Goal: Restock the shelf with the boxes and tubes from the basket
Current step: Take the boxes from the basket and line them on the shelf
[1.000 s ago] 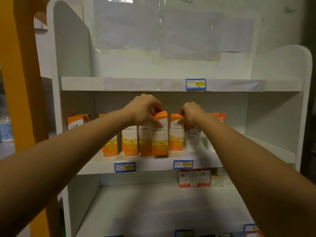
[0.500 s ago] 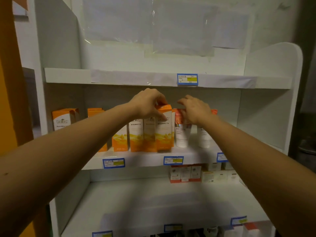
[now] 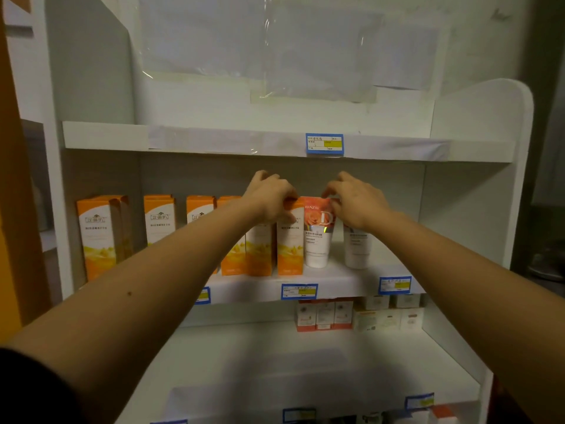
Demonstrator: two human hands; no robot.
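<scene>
A white shelf unit (image 3: 336, 286) fills the view. On its middle board stands a row of orange-and-white boxes, from the far-left box (image 3: 97, 237) to the rightmost box (image 3: 289, 249). My left hand (image 3: 270, 195) grips the top of that rightmost box. Right of it stand two white tubes: one with a red rose top (image 3: 318, 237) and another (image 3: 356, 249) partly behind my wrist. My right hand (image 3: 356, 200) rests with curled fingers on the rose tube's top. The basket is out of view.
Small red-and-white boxes (image 3: 324, 315) and pale boxes (image 3: 388, 316) sit at the back of the lower board. Blue price labels (image 3: 324, 144) mark the shelf edges. An orange post (image 3: 12, 209) stands at the left. The top board holds nothing visible.
The view has shifted left and closer. My left hand has set the rightmost orange box tight against the row. My right hand moved from that box onto the rose tube's top.
</scene>
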